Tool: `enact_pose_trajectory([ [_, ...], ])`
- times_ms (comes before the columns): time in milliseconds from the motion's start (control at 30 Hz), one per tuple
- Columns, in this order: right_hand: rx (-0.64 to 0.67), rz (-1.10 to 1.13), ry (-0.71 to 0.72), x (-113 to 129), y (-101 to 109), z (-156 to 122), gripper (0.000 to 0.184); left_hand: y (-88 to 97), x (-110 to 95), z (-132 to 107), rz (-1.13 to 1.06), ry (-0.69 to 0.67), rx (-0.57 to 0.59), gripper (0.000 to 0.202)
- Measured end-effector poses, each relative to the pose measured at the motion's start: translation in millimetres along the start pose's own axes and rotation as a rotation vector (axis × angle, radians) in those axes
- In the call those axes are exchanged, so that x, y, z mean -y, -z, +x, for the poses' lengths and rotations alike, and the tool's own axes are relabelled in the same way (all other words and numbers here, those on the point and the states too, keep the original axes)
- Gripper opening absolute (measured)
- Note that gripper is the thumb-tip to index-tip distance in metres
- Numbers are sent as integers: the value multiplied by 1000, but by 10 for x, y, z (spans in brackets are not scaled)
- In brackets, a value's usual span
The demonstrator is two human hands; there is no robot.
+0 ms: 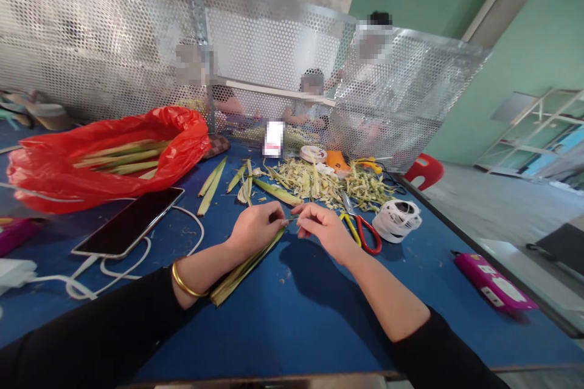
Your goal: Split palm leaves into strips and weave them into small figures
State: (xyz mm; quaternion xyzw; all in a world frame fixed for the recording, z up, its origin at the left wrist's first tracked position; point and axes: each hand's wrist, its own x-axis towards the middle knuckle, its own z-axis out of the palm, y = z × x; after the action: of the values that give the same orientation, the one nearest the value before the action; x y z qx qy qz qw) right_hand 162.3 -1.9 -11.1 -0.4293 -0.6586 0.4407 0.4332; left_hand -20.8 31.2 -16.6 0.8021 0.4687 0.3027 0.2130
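Observation:
Near the middle of the blue table (255, 328), my left hand (258, 226) is closed, thumb and fingers pinching the upper end of a long, dry-edged green leaf (237, 279). The leaf's wider end slants down under my left wrist. Facing it, my right hand (322, 228) pinches at a thin bit between the two hands; it is too small to name. Red-and-yellow-handled scissors (368, 236) lie beside my right hand. Just beyond my hands are loose green leaves (276, 191) and a heap of pale leaf scraps (314, 179).
A red plastic bag (59, 164) with more leaves stands at left, by a charging phone (132, 222) and its white cable. A white wrapped roll (396, 220) and a purple power bank (495, 282) lie at right. A perforated metal screen (274, 30) rises behind, people beyond it.

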Motion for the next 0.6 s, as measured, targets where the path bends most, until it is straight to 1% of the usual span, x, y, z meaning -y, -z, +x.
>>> enact_pose_trajectory([
  [67, 96, 144, -24, 58, -29, -28, 16, 15, 10, 19, -67, 76, 35, 13],
  [133, 143, 215, -49, 73, -45, -36, 17, 22, 26, 36, -113, 140, 65, 15],
  [200, 109, 177, -72, 41, -48, -20, 20, 13, 40, 50, -188, 181, 74, 15],
  [300, 52, 61, -93, -50, -44, 23, 21, -14, 40, 62, -434, 245, 65, 18],
  [400, 71, 20, -90, -111, -47, 49, 19, -14, 7, 65, -687, 309, 122, 22],
  [500, 83, 32, -80, -109, -57, 47, 18, 5, -35, 59, -810, 296, 198, 22],
  [600, 85, -2, -47, -76, -63, 30, 17, -11, -54, 53, -799, 264, 208, 22],
])
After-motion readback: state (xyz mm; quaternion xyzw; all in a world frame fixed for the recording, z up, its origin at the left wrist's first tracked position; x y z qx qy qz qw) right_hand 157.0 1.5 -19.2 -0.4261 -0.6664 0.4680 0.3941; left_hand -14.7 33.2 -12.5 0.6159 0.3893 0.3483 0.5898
